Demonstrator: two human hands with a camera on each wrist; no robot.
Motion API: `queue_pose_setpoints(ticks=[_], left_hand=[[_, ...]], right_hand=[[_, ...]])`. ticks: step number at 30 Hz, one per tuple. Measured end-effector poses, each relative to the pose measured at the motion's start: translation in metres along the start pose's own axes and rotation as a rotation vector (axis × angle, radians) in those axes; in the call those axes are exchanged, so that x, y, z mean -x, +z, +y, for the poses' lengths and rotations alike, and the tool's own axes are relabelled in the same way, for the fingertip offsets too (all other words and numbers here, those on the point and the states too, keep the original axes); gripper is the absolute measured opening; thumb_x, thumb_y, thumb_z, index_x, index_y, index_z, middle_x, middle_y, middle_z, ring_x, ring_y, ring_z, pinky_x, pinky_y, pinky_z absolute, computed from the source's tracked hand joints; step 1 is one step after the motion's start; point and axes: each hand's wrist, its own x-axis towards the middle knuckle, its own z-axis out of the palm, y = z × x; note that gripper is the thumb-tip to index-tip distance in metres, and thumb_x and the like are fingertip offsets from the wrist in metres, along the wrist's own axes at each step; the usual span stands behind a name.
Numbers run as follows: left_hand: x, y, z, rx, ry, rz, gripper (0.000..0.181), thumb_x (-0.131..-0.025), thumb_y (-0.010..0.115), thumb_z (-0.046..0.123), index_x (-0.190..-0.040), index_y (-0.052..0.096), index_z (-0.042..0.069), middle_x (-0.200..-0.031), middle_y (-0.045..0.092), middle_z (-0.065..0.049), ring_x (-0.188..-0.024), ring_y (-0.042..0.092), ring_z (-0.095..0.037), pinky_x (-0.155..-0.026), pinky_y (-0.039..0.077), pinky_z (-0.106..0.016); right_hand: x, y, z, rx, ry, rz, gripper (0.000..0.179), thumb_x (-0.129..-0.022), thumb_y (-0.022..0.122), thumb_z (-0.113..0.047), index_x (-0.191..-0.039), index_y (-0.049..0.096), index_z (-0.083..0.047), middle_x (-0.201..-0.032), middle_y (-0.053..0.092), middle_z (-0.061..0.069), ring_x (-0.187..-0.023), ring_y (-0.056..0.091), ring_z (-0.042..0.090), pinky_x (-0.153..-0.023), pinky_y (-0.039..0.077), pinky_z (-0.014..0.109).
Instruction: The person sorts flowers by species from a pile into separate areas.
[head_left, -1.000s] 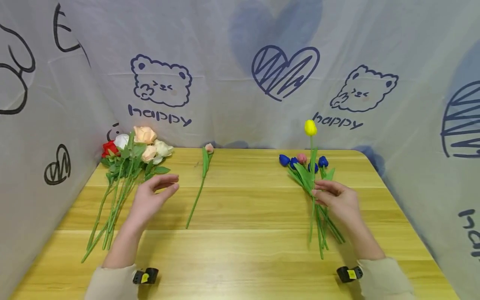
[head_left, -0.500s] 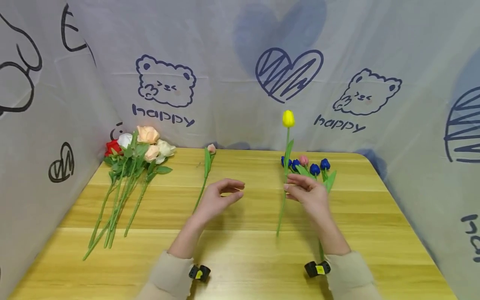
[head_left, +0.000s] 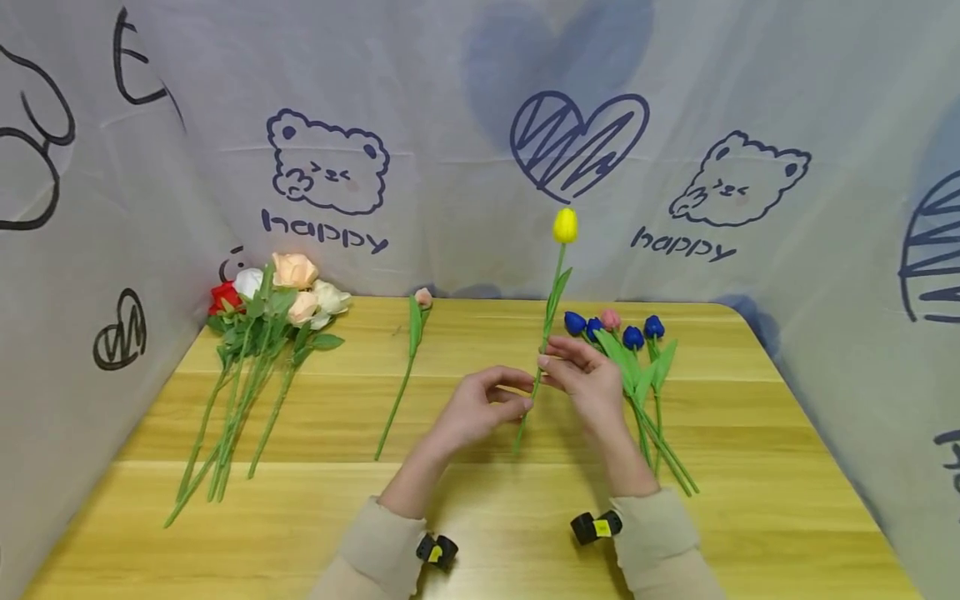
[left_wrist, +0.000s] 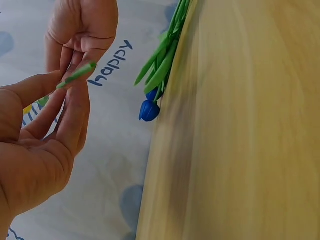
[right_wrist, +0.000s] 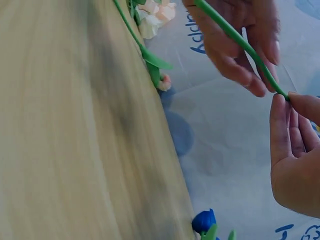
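Observation:
In the head view, my right hand (head_left: 592, 385) pinches the green stem of a yellow tulip (head_left: 566, 226) between thumb and fingertips. The flower stands above the table, leaning slightly right, with its lower stem end free. My left hand (head_left: 478, 408) is at the stem just below the right fingertips, its thumb and fingers parted around it. The right wrist view shows a gap between the left thumb and fingers beside the stem (right_wrist: 240, 40). Whether the left fingertips touch the stem I cannot tell. In the left wrist view, the stem end (left_wrist: 82, 73) points toward the camera.
Blue tulips (head_left: 633, 337) and a pink tulip (head_left: 611, 319) lie in a bunch at the right. A single pale pink tulip (head_left: 415, 329) lies left of centre. Several roses (head_left: 294, 271) are at the far left of the wooden table (head_left: 247, 533). A printed cloth (head_left: 450, 208) hangs behind.
My right hand has lifted the yellow tulip from beside the blue bunch and carried it left to the middle. My left hand has moved right from near the roses to the tulip's stem.

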Motion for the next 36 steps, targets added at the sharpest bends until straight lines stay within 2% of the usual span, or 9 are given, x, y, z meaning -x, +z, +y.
queue_pose_setpoints(ticks=[5,10,16,22,29,32,36], left_hand=[[0.001,0.002,-0.001,0.049,-0.017,-0.008,0.032,-0.097,0.07,0.002,-0.128,0.066,-0.005,-0.121,0.069,-0.021,-0.106,0.073,-0.031,-0.087,0.063,-0.046],[0.004,-0.001,-0.002,0.031,-0.032,0.013,0.032,-0.095,0.071,-0.002,-0.127,0.066,-0.004,-0.118,0.069,-0.021,-0.104,0.073,-0.031,-0.084,0.064,-0.041],[0.005,-0.003,-0.004,0.011,-0.043,0.017,0.032,-0.094,0.071,-0.004,-0.126,0.066,-0.005,-0.116,0.07,-0.02,-0.103,0.073,-0.03,-0.082,0.064,-0.036],[0.005,-0.002,-0.006,0.004,-0.055,0.028,0.032,-0.094,0.071,-0.004,-0.126,0.067,-0.004,-0.115,0.07,-0.018,-0.1,0.072,-0.027,-0.08,0.064,-0.037],[0.006,-0.001,-0.002,-0.011,-0.039,0.03,0.032,-0.095,0.071,-0.002,-0.127,0.067,-0.002,-0.116,0.07,-0.018,-0.099,0.072,-0.026,-0.079,0.064,-0.036],[0.007,-0.002,0.001,-0.011,-0.037,0.027,0.033,-0.096,0.07,-0.001,-0.128,0.066,-0.003,-0.117,0.069,-0.018,-0.099,0.072,-0.027,-0.08,0.064,-0.038],[0.01,-0.007,0.004,-0.015,-0.035,0.037,0.033,-0.096,0.069,-0.002,-0.129,0.066,-0.003,-0.117,0.069,-0.019,-0.1,0.072,-0.027,-0.082,0.064,-0.041]], right_hand=[[0.003,0.003,0.003,-0.026,-0.007,0.008,0.034,-0.091,0.075,0.007,-0.124,0.068,0.008,-0.099,0.074,0.001,-0.087,0.072,0.014,-0.079,0.065,0.034],[0.004,0.01,0.007,-0.048,0.007,-0.008,0.036,-0.09,0.075,0.01,-0.125,0.066,0.01,-0.098,0.074,0.001,-0.086,0.073,0.013,-0.078,0.065,0.033],[0.003,0.012,0.011,-0.014,0.018,-0.007,0.037,-0.089,0.076,0.009,-0.125,0.068,0.01,-0.101,0.075,0.004,-0.087,0.074,0.014,-0.077,0.065,0.031],[0.003,0.01,0.011,0.027,0.013,-0.027,0.035,-0.09,0.077,0.005,-0.124,0.07,0.007,-0.105,0.075,0.006,-0.089,0.074,0.014,-0.078,0.065,0.032],[0.006,0.007,0.004,0.014,0.008,-0.048,0.036,-0.092,0.076,0.003,-0.127,0.068,0.008,-0.108,0.075,0.007,-0.091,0.074,0.016,-0.081,0.065,0.037],[0.007,0.003,0.0,0.008,-0.001,-0.057,0.037,-0.094,0.076,0.001,-0.128,0.067,0.009,-0.113,0.075,0.015,-0.093,0.074,0.019,-0.082,0.065,0.039],[0.008,-0.007,-0.004,0.008,-0.005,-0.055,0.039,-0.095,0.076,-0.002,-0.131,0.065,0.009,-0.115,0.076,0.013,-0.095,0.074,0.02,-0.082,0.065,0.037]])
